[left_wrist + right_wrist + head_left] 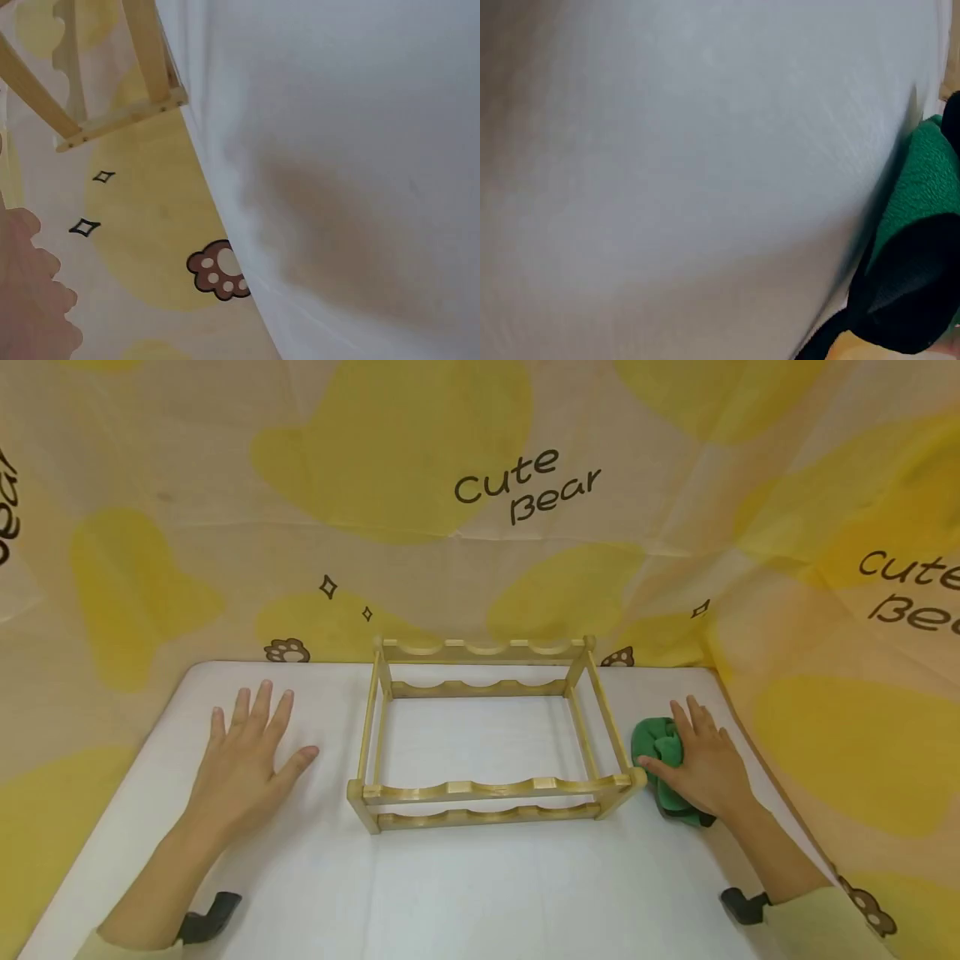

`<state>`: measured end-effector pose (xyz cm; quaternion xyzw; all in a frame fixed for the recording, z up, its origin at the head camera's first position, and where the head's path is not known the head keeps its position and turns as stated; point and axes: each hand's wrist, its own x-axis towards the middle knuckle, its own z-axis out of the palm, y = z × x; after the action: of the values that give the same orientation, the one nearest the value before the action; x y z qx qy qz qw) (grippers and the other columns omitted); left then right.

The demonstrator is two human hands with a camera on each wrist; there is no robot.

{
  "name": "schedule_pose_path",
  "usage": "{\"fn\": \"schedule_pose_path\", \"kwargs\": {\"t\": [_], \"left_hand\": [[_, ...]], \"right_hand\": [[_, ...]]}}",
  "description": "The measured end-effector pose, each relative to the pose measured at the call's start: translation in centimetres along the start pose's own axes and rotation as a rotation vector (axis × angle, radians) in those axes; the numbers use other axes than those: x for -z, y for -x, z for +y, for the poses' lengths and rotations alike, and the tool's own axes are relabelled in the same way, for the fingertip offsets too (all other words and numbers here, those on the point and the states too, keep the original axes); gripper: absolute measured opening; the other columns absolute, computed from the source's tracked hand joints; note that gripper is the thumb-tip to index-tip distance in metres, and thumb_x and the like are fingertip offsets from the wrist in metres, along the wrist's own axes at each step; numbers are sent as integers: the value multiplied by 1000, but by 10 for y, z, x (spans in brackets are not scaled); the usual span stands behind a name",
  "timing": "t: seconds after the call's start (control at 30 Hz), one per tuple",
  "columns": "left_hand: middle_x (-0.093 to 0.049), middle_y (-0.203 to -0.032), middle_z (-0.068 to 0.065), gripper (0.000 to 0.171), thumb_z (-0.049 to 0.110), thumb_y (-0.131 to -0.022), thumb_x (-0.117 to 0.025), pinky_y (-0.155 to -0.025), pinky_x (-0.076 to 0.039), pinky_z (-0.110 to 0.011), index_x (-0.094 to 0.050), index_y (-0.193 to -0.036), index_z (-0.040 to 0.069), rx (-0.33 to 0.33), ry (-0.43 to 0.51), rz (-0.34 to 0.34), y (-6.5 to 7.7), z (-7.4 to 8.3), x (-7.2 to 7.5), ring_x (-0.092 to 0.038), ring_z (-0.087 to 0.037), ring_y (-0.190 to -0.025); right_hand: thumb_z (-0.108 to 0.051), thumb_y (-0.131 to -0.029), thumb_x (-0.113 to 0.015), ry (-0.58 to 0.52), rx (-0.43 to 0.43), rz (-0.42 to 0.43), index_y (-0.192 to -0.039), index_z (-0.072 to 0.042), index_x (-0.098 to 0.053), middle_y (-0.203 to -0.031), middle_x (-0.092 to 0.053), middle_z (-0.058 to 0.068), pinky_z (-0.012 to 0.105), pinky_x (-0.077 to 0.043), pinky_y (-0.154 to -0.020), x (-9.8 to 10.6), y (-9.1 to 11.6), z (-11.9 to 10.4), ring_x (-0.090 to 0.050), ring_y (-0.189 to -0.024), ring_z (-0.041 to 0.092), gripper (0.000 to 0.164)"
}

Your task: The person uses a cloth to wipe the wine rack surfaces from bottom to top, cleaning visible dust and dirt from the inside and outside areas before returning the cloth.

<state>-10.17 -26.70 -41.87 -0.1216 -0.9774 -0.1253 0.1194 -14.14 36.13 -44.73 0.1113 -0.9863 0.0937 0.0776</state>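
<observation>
The left hand [247, 768] is held palm down over the worktop [465, 893], fingers spread and thumb set apart, with nothing gripped; a soft shadow is cast beneath it. The right hand [708, 772] is placed over a green cloth bundle [667, 749], its fingers extended and its thumb laid across the near edge; whether firm contact is made cannot be told. Between the hands, at the middle of the worktop toward its far edge, a wooden rack [495, 792] is set, with the bundle lying just beside its right end. For good handling, the bundle would best be gathered from both sides with curled fingers and raised clear, so that the rack's near corner is not snagged. If the rack were touched, it should be steadied by an end post rather than by a thin rail, since the open frame could probably be twisted. The rack is made of pale, smooth wood, its long rails cut in shallow scallops and its corners rounded; small dark dots are seen at the joints in the left wrist view. The bundle is folded thick, with a pebbled, towel-like nap and some black material at its edge. A white, faintly creased covering is seen on the worktop, and a yellow-patched fabric backdrop [420, 452] is hung behind.
</observation>
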Motion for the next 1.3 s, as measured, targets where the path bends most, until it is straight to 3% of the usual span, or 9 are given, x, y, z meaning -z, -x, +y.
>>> {"fn": "schedule_pose_path", "kwargs": {"t": [0.13, 0.27, 0.37, 0.43, 0.6, 0.83, 1.07, 1.3], "left_hand": [[-15, -170, -28, 82, 55, -107, -49, -126, 7, -66, -27, -163, 0, -54, 46, 45, 3, 9, 3, -5, -50, -157], [-18, -170, -26, 78, 53, -108, -47, -128, 4, -63, -26, -165, 3, -125, 102, 87, 6, 18, 6, -7, -45, -158], [-20, -171, -23, 75, 53, -109, -45, -129, 2, -59, -27, -166, 7, -187, 152, 121, 10, 23, 6, -11, -43, -159], [-21, -171, -21, 74, 55, -109, -42, -131, 0, -54, -27, -166, 10, -231, 182, 148, 12, 27, 6, -13, -40, -159], [-28, -170, -18, 73, 61, -109, -36, -132, -5, -43, -34, -165, 14, -330, 243, 210, 15, 35, 5, -19, -35, -159], [-37, -166, -17, 68, 59, -110, -36, -131, -13, -37, -45, -160, 13, -408, 291, 263, 19, 46, 7, -27, -30, -157], [-43, -163, -12, 61, 54, -111, -38, -130, -17, -34, -53, -155, 14, -435, 315, 273, 21, 55, 7, -31, -27, -156], [-55, -154, -9, 57, 52, -111, -45, -125, -26, -24, -63, -146, 12, -443, 358, 305, 23, 61, 4, -43, -22, -149]], "right_hand": [[-61, -89, -74, 10, -15, -17, -160, 9, -26, -160, -27, 41, 81, -40, -100, -3, -2, -5, -40, -136, 64, 111], [-56, -88, -78, 1, -23, -40, -160, 9, -25, -158, -29, 43, 63, -60, -70, -7, -4, -5, -64, -103, 60, 111], [-52, -87, -80, -21, -52, -89, -162, 8, -21, -158, -27, 43, 45, -55, -48, -10, -6, -4, -69, -82, 50, 112], [-48, -87, -80, -34, -72, -125, -162, 7, -19, -159, -26, 42, 40, -51, -44, -10, -6, -5, -69, -81, 48, 112], [-43, -87, -79, -46, -84, -160, -162, 8, -19, -157, -27, 43, 51, -58, -52, -13, -8, -5, -66, -95, 54, 109], [-42, -86, -82, -66, -77, -158, -159, 11, -23, -151, -32, 45, 62, -61, -65, -16, -11, -4, -61, -106, 61, 108], [-42, -89, -80, -68, -74, -161, -157, 10, -31, -147, -38, 43, 69, -59, -80, -17, -14, -7, -56, -116, 61, 98], [-34, -92, -80, -106, -84, -161, -152, 13, -37, -142, -41, 43, 70, -55, -90, -15, -16, -5, -57, -115, 60, 88]]}}
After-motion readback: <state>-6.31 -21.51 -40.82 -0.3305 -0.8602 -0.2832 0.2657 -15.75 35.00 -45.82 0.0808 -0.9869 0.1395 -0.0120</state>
